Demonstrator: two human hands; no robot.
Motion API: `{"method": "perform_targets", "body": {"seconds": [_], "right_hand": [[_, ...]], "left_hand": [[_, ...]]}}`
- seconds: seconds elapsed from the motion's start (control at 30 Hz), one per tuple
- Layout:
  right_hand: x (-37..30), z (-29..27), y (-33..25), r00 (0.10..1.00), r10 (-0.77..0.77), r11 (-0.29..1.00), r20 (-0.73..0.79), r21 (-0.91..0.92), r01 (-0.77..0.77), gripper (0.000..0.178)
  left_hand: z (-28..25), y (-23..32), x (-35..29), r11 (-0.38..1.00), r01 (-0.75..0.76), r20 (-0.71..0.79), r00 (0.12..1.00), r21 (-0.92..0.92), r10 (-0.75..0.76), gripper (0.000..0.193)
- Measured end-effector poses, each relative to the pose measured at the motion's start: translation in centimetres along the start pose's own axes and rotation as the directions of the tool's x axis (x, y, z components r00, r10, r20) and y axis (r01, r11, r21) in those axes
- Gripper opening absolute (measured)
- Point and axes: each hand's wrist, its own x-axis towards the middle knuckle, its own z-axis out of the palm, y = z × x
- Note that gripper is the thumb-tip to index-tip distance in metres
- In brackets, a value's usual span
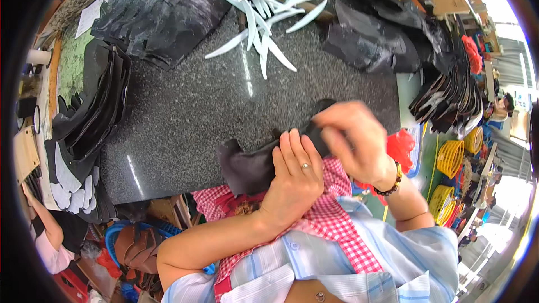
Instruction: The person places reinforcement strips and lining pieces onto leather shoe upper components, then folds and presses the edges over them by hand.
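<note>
A black piece of leather-like material [247, 167] lies along the near edge of the dark stone tabletop, partly hanging over it. My left hand [295, 177], a ring on one finger, rests on it with fingers stretched out side by side. At the piece's far right end, my right hand [356, 137] is bent over the material. Motion smears its fingers, so whether they grip cannot be made out. Part of the piece is hidden under both hands.
Pale curved strips [261, 14] lie heaped at the back. Black cut pieces are stacked at back left [163, 17], left [98, 101], back right [376, 39] and right [449, 95]. Below the left edge stands a blue basket [115, 235] with brown pieces. Another person's arm [45, 216] shows at far left.
</note>
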Motion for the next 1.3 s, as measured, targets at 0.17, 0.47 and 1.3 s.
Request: {"method": "perform_targets", "body": {"seconds": [0.17,0.47,1.3], "right_hand": [[-1.9,-0.1,0.7,0.905,0.022,0.999,0.424,0.012,-0.03,0.048],[-3.6,-3.0,3.8,0.912,-0.15,0.939,0.383,-0.235,0.253,0.051],[3.8,-10.7,7.8,0.953,0.2,0.977,-0.228,-0.027,-0.212,0.047]], "left_hand": [[-0.7,-3.2,-2.8,0.987,-0.099,-0.021,0.995,-0.128,0.097,0.028],[0.0,-6.8,-2.9,0.933,-0.237,-0.099,0.971,-0.272,0.218,0.021],[-9.5,-22.7,-7.7,0.863,0.481,-0.453,0.742,-0.155,-0.495,0.018]]}}
